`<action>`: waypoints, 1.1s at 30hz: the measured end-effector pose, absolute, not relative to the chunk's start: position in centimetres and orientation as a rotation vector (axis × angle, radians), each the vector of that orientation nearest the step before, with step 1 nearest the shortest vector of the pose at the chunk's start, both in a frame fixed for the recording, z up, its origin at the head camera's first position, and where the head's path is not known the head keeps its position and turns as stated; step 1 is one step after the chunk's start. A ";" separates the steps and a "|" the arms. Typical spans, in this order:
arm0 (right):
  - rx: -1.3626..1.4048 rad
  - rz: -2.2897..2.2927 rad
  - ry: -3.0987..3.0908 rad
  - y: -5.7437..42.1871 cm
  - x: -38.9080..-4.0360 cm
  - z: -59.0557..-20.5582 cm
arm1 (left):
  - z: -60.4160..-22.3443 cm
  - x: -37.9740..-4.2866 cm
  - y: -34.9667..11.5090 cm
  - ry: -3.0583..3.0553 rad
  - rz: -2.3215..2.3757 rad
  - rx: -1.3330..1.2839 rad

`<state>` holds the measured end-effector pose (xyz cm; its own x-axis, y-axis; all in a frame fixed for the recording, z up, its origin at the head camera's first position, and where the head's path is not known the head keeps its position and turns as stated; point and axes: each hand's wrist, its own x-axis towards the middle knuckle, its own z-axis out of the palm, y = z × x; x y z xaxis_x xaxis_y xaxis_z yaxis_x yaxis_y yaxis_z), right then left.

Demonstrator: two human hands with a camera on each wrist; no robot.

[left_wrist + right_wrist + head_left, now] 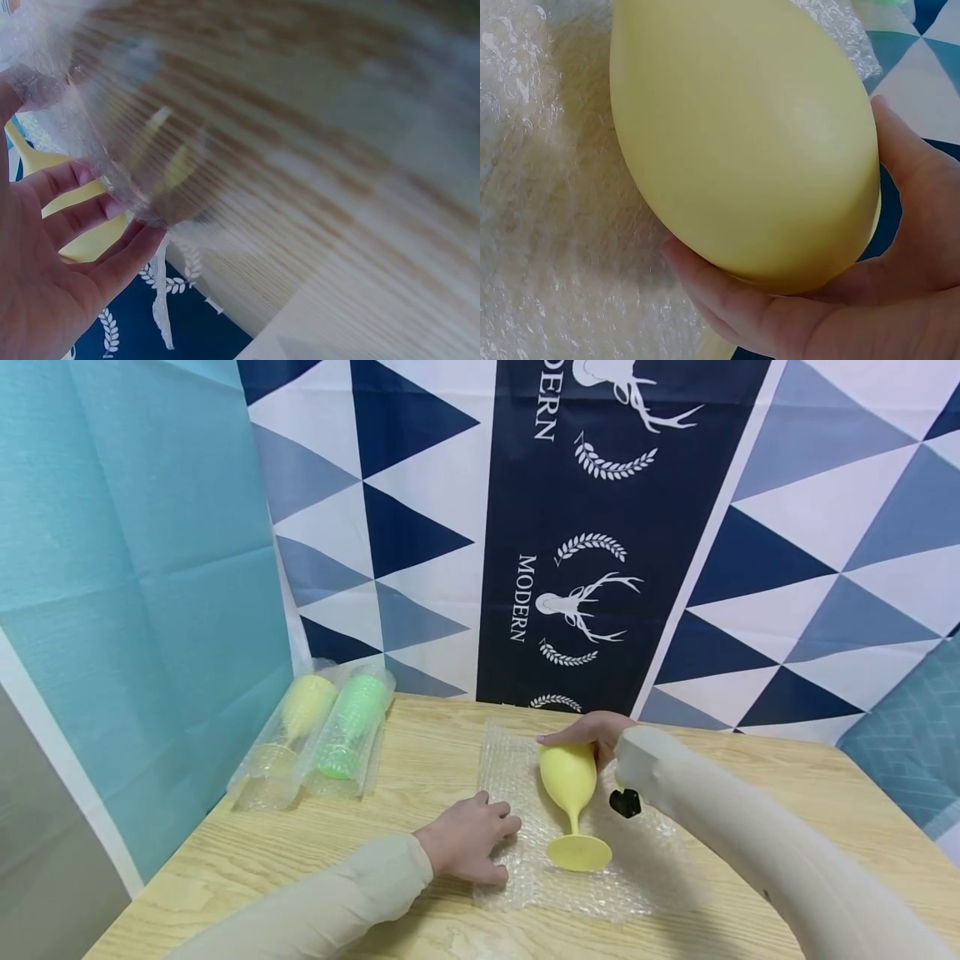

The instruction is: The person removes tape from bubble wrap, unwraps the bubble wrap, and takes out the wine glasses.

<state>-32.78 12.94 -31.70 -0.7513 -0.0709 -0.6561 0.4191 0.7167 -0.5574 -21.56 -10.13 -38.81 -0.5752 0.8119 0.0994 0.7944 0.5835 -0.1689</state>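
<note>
A plain yellow goblet point(568, 777) lies tilted over the bubble wrap point(525, 868), its bowl away from me and its round foot towards me. My right hand point(600, 731) grips the bowl near the rim; in the right wrist view the fingers point(727, 292) and thumb lie on opposite sides of the yellow bowl point(742, 142). At the left edge of the wrap rests my left hand point(468, 839), palm down with fingers spread. Its fingertips touch the wrap's edge point(112, 176) in the left wrist view.
To the left, against the back wall, lie two goblets wrapped in bubble wrap, a pale yellow one point(307, 702) and a green one point(360, 706). Patterned cloth point(420, 510) hangs behind the wooden table point(427, 743), and a blue cloth point(150, 568) hangs on the left.
</note>
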 end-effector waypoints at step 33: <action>0.132 -1.125 2.466 14.6 -28.4 -30.4 | -38.7 -21.4 -9.7 -2.652 0.188 -1.315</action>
<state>-28.42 14.62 -30.38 -0.9052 -0.0876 -0.4158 0.2565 0.6674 -0.6991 -21.41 -9.66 -38.69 -0.5949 0.7976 0.1002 0.7754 0.6022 -0.1898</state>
